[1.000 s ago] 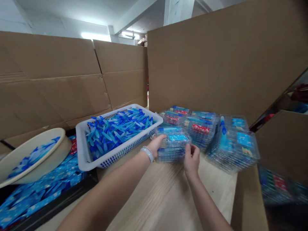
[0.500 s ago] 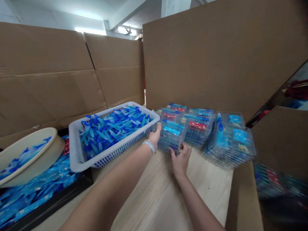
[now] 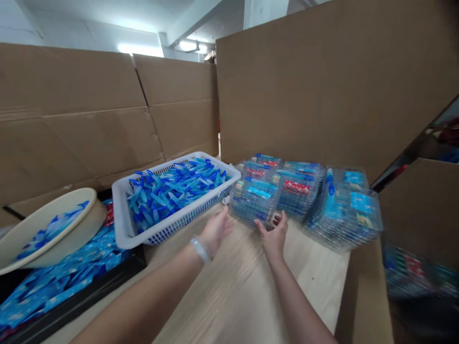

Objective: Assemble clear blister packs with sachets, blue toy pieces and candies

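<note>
A stack of clear plastic packs with blue contents point(image 3: 254, 203) stands on the wooden table point(image 3: 244, 291), beside more such stacks point(image 3: 344, 210). My left hand point(image 3: 215, 231) hovers just off the stack's left side, fingers loose and apart, holding nothing; it is a little blurred. My right hand point(image 3: 275, 234) is open too, fingertips touching the stack's lower front edge. A pale bracelet sits on my left wrist.
A white perforated basket point(image 3: 124, 224) full of blue plastic pieces stands to the left. Further left a cream bowl point(image 3: 53, 241) leans over a black tray of blue packets point(image 3: 64, 286). Tall cardboard sheets point(image 3: 322, 81) wall the table. An open carton point(image 3: 412, 282) holds packs at right.
Both hands carried the stack back against the other stacks and set it down. My left hand has now let go and pulled back toward me; the right has slid to the front edge.
</note>
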{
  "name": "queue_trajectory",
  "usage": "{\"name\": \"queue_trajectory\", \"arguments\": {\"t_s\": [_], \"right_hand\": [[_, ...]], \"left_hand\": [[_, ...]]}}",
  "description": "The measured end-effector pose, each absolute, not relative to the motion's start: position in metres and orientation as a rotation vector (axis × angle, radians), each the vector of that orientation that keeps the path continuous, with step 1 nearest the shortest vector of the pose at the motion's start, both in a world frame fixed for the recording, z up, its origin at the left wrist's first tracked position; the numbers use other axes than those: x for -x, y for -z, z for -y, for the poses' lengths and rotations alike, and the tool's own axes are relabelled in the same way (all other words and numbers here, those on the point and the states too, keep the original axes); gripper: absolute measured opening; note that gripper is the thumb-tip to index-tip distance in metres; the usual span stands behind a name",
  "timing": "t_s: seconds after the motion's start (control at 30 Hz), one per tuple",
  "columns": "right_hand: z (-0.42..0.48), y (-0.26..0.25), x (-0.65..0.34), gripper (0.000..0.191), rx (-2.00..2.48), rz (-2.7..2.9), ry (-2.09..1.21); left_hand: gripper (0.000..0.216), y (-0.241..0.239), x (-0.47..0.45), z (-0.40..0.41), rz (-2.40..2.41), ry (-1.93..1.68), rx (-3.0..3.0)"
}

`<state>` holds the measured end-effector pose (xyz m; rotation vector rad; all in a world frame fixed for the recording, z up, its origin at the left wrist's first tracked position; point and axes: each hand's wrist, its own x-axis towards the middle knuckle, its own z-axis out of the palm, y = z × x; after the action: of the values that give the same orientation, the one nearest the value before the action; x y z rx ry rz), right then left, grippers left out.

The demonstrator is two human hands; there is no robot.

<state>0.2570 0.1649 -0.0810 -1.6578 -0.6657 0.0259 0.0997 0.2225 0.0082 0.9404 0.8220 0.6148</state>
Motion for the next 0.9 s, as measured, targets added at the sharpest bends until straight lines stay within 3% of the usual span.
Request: {"name": "queue_trajectory", "arguments": {"t_s": [0.13, 0.53, 0.63, 0.7, 0.77, 0.8, 0.9], "right_hand": [[-0.168, 0.088, -0.257, 0.089, 1.696, 0.753, -0.069], [-0.148, 0.072, -0.244, 0.085, 1.647, 0.536, 0.005], [-0.126, 0.053, -0.229, 0.071, 1.675, 0.516, -0.024], [-0.109, 0.031, -0.202, 0.049, 1.607, 0.656, -0.205], [-0.089, 0.006, -0.151, 0.037, 1.481, 0.875, -0.444], [-0.08, -0.007, -0.117, 0.035, 1.411, 0.966, -0.532], [-0.06, -0.036, 0.001, 0.037, 1.15, 1.24, -0.611]], "left_hand": [[0.022, -0.013, -0.011, -0.17, -0.987, -0.586, -0.797], [0.035, -0.025, 0.158, -0.09, -1.33, -0.808, -0.681], [0.037, -0.029, 0.2, -0.066, -1.362, -0.892, -0.748], [0.039, -0.023, 0.228, -0.049, -1.407, -0.942, -0.687], [0.028, -0.015, 0.244, -0.037, -1.417, -1.011, -0.544], [0.021, -0.013, 0.245, -0.033, -1.384, -1.044, -0.462], [0.039, -0.022, 0.223, -0.03, -1.123, -1.05, -0.321]]}}
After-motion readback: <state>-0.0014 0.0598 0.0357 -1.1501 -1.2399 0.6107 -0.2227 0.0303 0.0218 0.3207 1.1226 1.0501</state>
